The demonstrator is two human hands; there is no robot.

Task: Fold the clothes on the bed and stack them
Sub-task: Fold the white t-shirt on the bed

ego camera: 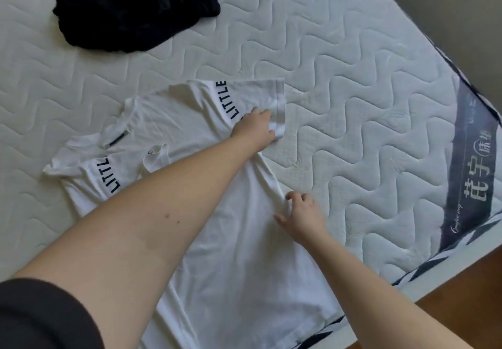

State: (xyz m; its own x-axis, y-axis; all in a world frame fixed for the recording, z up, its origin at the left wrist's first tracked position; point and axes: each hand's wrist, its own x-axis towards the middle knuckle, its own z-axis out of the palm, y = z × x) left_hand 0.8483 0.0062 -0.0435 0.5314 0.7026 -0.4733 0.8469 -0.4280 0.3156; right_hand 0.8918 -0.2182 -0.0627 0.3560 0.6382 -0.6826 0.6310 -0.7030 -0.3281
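A white shirt (217, 213) lies spread flat across the middle and lower part of the frame, collar toward the upper left, each short sleeve printed with "LITTLE" in dark letters. The left hand (255, 131), its forearm stretched diagonally from the lower left over the shirt's chest, sits at the sleeve just right of centre, fingers curled around the sleeve's hem so that the cloth is gripped. The right hand (304, 217), reaching in from the lower right, rests on the shirt's right side edge below that sleeve; its fingers bend down into a ridge of bunched cloth, thumb spread out toward the left, though whether it truly pinches the fabric cannot be told. A dark sleeve (40, 318) covers the left upper arm in the lower left corner. In the upper left, well apart from the shirt, a crumpled black garment (135, 9) lies in a heap. Everything lies on a bare white quilted mattress (353, 77) with wavy stitching and a dark label band (472, 164) with lettering along its right edge. Beyond the mattress, brown wooden floor (461, 308) shows in the lower right corner.
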